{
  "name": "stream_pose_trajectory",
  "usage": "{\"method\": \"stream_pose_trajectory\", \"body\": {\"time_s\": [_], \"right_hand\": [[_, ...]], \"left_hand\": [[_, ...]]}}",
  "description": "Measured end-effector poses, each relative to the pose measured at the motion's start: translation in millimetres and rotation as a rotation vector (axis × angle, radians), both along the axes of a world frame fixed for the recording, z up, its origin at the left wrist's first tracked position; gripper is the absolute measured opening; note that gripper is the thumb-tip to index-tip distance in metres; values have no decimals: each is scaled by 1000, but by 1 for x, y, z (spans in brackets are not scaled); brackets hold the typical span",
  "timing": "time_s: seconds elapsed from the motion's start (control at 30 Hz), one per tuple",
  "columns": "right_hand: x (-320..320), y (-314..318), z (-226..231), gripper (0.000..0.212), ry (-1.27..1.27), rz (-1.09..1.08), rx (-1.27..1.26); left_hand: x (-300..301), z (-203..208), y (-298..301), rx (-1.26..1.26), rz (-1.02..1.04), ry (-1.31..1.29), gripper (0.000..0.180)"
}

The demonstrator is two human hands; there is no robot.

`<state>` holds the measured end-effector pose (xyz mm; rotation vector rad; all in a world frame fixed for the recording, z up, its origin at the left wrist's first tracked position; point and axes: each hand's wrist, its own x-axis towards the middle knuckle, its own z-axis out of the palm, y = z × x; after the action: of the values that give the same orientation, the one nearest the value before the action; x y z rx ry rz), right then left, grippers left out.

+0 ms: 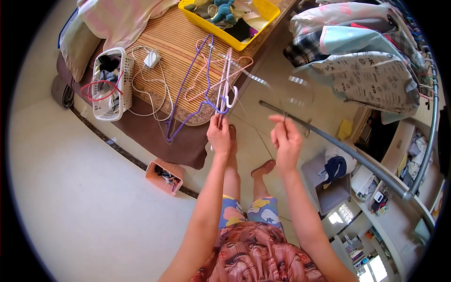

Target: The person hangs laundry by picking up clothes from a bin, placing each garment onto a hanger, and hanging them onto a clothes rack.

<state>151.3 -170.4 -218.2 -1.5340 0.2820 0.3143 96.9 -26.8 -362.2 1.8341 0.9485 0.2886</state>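
My left hand [219, 136] is closed round a bunch of thin pale pink and white clothes hangers [224, 84], which stand up from my fingers. A purple clothes hanger [190, 73] reaches over the bed's edge beside that hand; whether I grip it too cannot be told. Behind the bunch, an orange-pink hanger [191, 89] lies on the striped mat. My right hand [286, 138] is raised apart from the left, its fingers pinched together. Blurred shiny strips [298, 81] show above it, and what it holds is too smeared to make out.
On the bed [155, 35] are a yellow tray [242, 45], a white basket [126, 98] and a charger with cables [151, 59]. A grey rail [338, 148] crosses at right, below hanging clothes [366, 70]. A pink bin [164, 176] stands lower left.
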Motion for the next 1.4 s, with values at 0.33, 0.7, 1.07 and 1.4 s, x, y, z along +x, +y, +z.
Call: {"method": "stream_pose_trajectory", "body": {"time_s": [0.33,0.7,1.07,1.4], "right_hand": [[28,-14,-22,18,32,-58,-85],[-65,-60,-2,16,17,-25,-183],[-109,-81,17,16,159,-11,-9],[-234,-216,23,13,-15,-96,-259]], "left_hand": [[-39,23,31,-518,-98,-131,20],[42,-18,95,-725,290,-310,27],[-30,-10,10,-559,141,69,35],[-119,113,-195,-1188,-492,230,47]]}}
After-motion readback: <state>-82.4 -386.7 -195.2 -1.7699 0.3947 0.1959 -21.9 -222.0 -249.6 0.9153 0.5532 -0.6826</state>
